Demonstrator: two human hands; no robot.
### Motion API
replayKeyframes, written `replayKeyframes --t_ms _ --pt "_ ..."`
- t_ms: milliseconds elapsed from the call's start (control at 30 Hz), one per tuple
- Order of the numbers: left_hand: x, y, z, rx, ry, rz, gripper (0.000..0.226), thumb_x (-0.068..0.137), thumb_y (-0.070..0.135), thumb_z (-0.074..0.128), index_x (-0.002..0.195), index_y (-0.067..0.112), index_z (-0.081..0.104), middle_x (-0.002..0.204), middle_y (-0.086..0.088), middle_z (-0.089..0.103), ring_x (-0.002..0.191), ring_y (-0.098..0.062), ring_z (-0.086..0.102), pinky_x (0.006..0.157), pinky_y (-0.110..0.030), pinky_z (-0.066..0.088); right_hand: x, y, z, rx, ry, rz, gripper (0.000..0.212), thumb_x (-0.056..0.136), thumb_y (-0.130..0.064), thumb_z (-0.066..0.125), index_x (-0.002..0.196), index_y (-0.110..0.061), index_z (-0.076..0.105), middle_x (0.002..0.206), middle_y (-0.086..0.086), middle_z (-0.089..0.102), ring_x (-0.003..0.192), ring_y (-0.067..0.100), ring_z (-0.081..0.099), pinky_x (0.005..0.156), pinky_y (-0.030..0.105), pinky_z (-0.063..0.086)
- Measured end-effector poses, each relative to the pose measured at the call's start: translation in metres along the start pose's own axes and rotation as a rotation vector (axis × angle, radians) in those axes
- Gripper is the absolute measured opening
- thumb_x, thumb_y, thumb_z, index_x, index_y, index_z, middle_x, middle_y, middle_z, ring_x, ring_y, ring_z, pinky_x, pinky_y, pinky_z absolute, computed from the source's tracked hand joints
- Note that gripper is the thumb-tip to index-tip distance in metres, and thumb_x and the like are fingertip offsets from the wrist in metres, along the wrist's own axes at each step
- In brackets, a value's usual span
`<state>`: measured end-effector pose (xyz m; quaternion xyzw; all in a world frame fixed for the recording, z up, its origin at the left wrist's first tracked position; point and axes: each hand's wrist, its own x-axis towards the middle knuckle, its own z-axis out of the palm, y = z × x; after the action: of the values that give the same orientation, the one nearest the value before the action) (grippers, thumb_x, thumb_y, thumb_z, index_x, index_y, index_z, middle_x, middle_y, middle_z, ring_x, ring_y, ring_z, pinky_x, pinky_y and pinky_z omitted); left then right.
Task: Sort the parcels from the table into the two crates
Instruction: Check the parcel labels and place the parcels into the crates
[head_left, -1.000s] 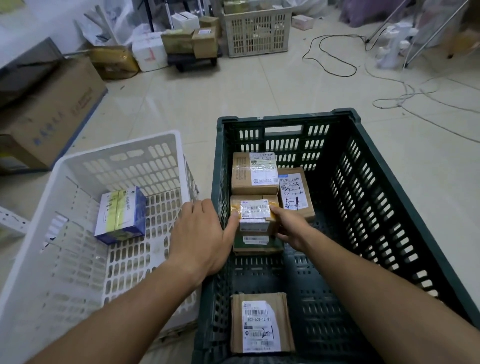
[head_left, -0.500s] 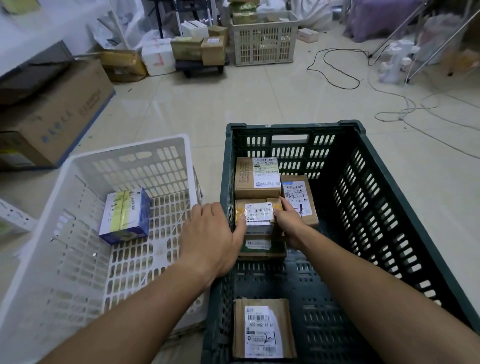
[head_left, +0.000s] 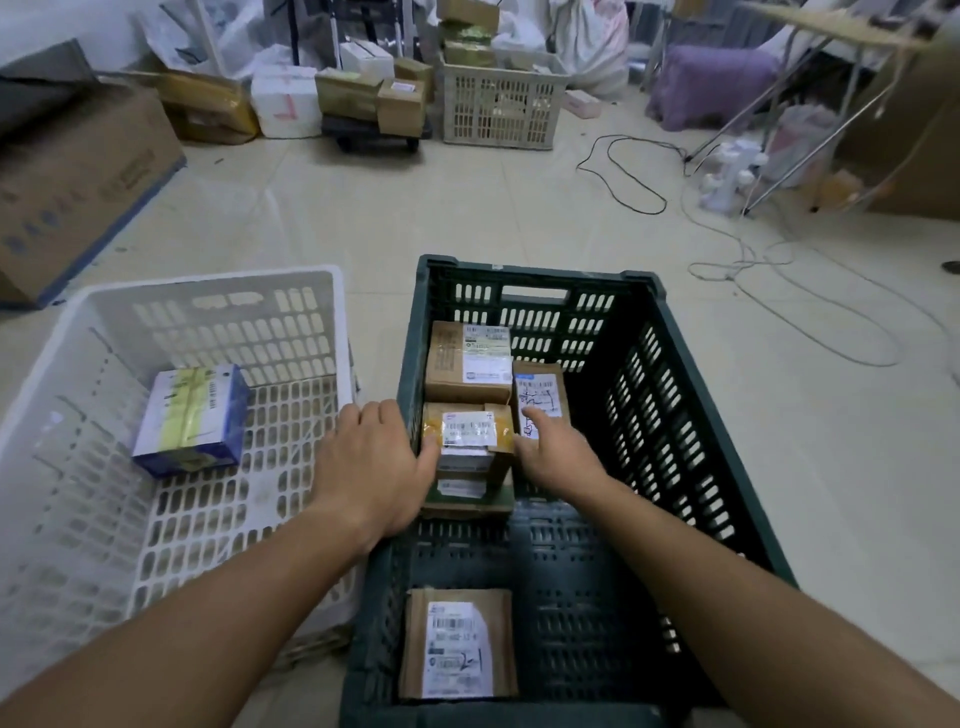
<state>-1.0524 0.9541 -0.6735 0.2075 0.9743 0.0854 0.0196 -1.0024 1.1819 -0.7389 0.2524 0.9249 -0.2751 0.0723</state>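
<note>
Head view: brown taped parcel, white label, in green crate.

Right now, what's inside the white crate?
One blue and white box with a yellow stripe lies in the white crate, toward its far left. The left hand and forearm cover part of the crate's right side.

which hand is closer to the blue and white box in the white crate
Left. The left hand sits over the white crate's right wall, right of the blue and white box; the right hand is inside the green crate.
</note>
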Motion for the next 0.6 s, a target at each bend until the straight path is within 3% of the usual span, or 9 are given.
replayKeyframes --t_ms 100,233,467,600 --pt "-0.002 0.002 -0.004 0.007 -0.015 0.002 0.056 0.101 0.059 0.031 0.124 0.013 0.053 0.12 -0.009 0.062 0.111 -0.026 0.052 0.092 -0.043 0.047 -0.028 0.0 -0.02 -0.285 0.009 -0.122 0.053 0.103 -0.047 0.044 0.153 -0.029 0.039 0.155 0.006 0.044 0.14 0.04 0.037 0.113 0.053 0.039" --pt "-0.005 0.005 -0.01 0.011 -0.036 -0.009 0.055 0.102 0.057 0.034 0.127 0.012 0.053 0.125 -0.011 0.062 0.116 -0.028 0.05 0.094 -0.045 0.046 -0.06 -0.007 -0.022 -0.444 0.008 -0.187 0.05 0.105 -0.051 0.04 0.149 -0.029 0.042 0.153 0.006 0.046 0.145 0.041 0.028 0.114 0.054 0.036" --pt "-0.004 0.006 -0.019 0.107 -0.14 -0.002 0.067 0.103 0.06 0.03 0.141 0.007 0.048 0.141 -0.015 0.057 0.13 -0.036 0.044 0.103 -0.048 0.043 -0.088 -0.029 -0.033 -0.524 -0.026 -0.219 0.053 0.104 -0.056 0.035 0.15 -0.031 0.04 0.156 0.01 0.041 0.15 0.045 0.017 0.118 0.06 0.028" --pt "-0.013 0.001 -0.035 -0.119 -0.228 -0.048 0.063 0.103 0.062 0.039 0.134 0.009 0.055 0.132 -0.014 0.06 0.128 -0.038 0.046 0.097 -0.049 0.046 -0.109 -0.056 -0.062 -0.462 0.001 -0.225 0.053 0.104 -0.056 0.038 0.15 -0.029 0.042 0.155 0.008 0.044 0.149 0.046 0.021 0.116 0.059 0.032"
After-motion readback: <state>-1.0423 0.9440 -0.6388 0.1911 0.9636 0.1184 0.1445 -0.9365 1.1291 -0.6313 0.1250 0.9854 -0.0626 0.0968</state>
